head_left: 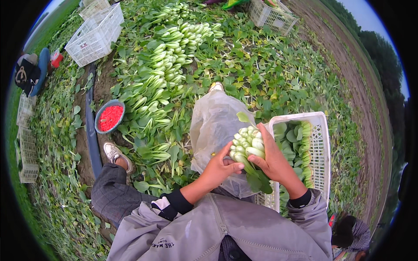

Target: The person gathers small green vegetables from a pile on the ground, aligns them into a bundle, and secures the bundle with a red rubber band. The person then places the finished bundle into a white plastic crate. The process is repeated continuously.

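Greens bunch held by left hand, right hand, fingers curled round it; slack grip could scatter it.

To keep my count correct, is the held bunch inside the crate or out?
Out: left hand and right hand hold the green bunch beside the white crate.

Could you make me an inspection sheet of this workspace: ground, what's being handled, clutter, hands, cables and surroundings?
Surface: field ground, leaf-strewn, some bare soil.
Job's things: bunch of greens in both hands; white crate at right, holding greens; pale-stemmed greens laid out ahead.
Clutter: bowl of red pieces at left.
Hands: left hand and right hand hold the bunch.
Cables: nothing seen, though a dark hose-like strip runs along the left.
Surroundings: person far left; trees at right.
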Demonstrator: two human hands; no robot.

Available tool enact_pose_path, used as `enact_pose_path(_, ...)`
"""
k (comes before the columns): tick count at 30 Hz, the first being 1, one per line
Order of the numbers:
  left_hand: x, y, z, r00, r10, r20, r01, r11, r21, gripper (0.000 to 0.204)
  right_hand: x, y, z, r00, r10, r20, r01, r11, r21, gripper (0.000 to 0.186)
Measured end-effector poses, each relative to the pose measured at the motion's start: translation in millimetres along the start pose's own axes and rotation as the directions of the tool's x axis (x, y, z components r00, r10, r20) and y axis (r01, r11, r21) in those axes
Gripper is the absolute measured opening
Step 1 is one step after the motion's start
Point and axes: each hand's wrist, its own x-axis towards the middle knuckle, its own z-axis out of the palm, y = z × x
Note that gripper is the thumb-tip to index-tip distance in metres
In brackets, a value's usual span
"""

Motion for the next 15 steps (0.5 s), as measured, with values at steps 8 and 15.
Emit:
enact_pose_path(8,-4,-4,17,0.997,0.015,-0.071,-0.013,0.999,0.031,0.081,3,-6,21,0.989,-0.054,-0.135,0.023,0.974,-0.226,0.114)
enact_pose_path(15,33,6,-41,0.949,0.224,0.223,-0.307,0.821,0.481,0.060,-1,6,43,0.935,-0.144,-0.323,0.015,0.928,-0.372,0.106)
